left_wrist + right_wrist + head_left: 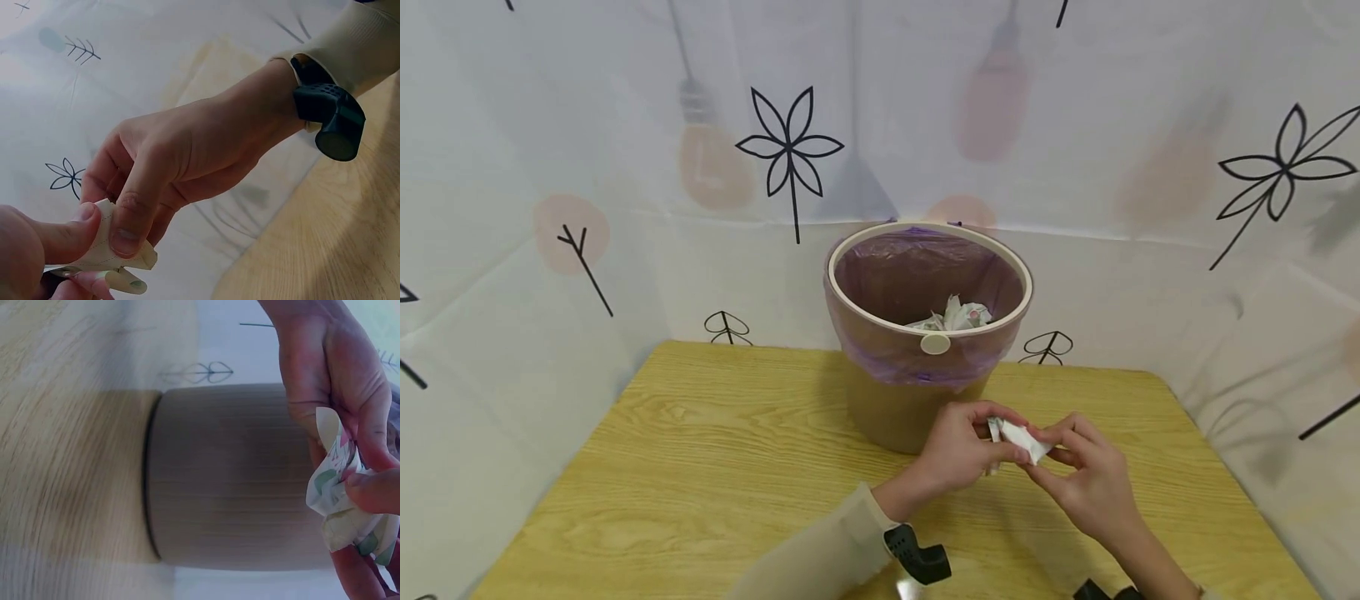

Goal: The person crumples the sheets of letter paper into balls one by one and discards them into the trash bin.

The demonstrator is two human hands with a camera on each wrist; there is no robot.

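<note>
Both hands hold a small crumpled piece of white paper [1021, 442] in front of the bin. My left hand [955, 450] pinches its left end between thumb and fingers, and my right hand [1093, 479] pinches the right end. In the right wrist view the paper [328, 487] shows a green leaf and pink print. A dotted line crosses the folded paper [103, 247] in the left wrist view. Just behind the hands stands a brown bin [883, 412] with a cream rim and a purple liner bag [880, 358] folded over it.
Crumpled printed paper [962, 315] lies inside the bin. The bin stands on a wood-grain table [700, 467]. White patterned cloth [895, 108] hangs behind and at both sides. A dark wrist device [917, 554] sits at the left sleeve.
</note>
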